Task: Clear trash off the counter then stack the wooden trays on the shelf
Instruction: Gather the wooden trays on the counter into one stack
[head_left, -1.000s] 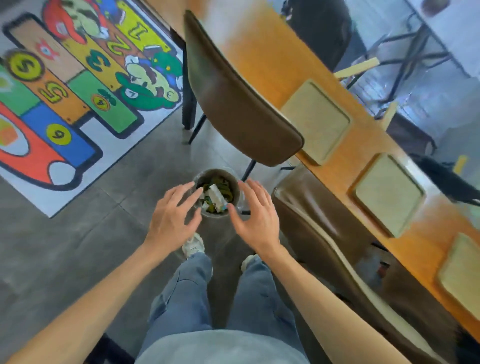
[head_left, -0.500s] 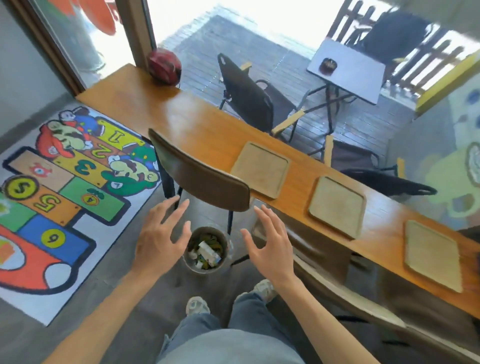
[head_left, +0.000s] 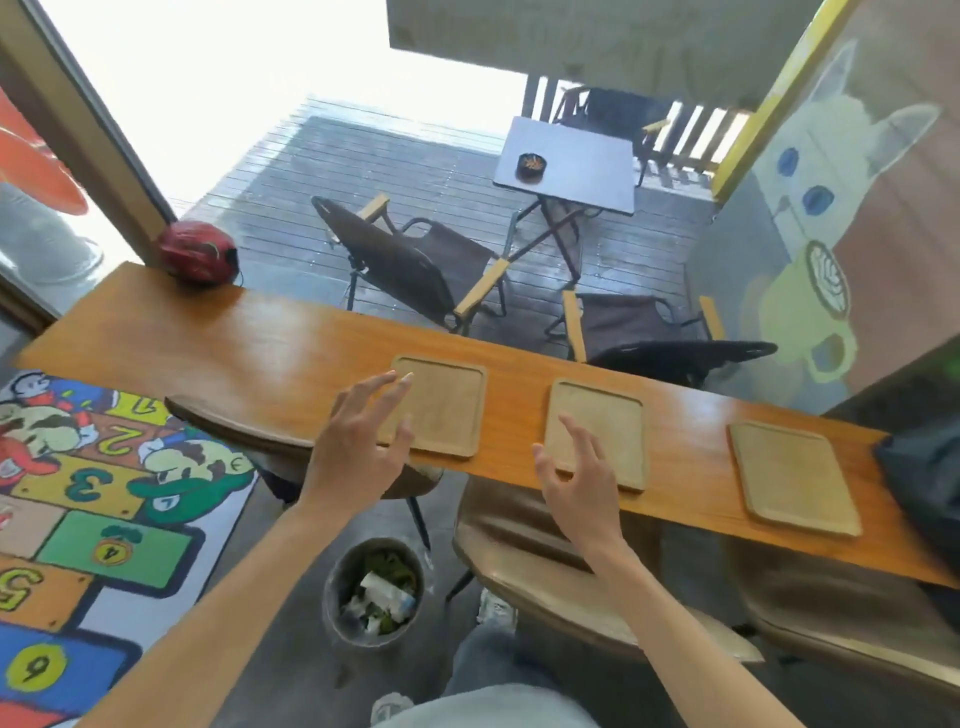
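Wooden trays lie in a row along the near edge of the long orange-brown counter (head_left: 249, 343): a left tray (head_left: 447, 402), a middle tray (head_left: 605, 423) and a right tray (head_left: 795, 478), well apart from one another. Her left hand (head_left: 358, 447) hovers over the left tray's near corner, fingers (head_left: 387, 402) spread wide, holding nothing. Her right hand (head_left: 582, 478) hangs over the middle tray's near edge, just as loose and empty. Down on the floor between the chairs, a round bin (head_left: 374, 592) holds crumpled trash. A red helmet (head_left: 197, 252) sits at the counter's far left end.
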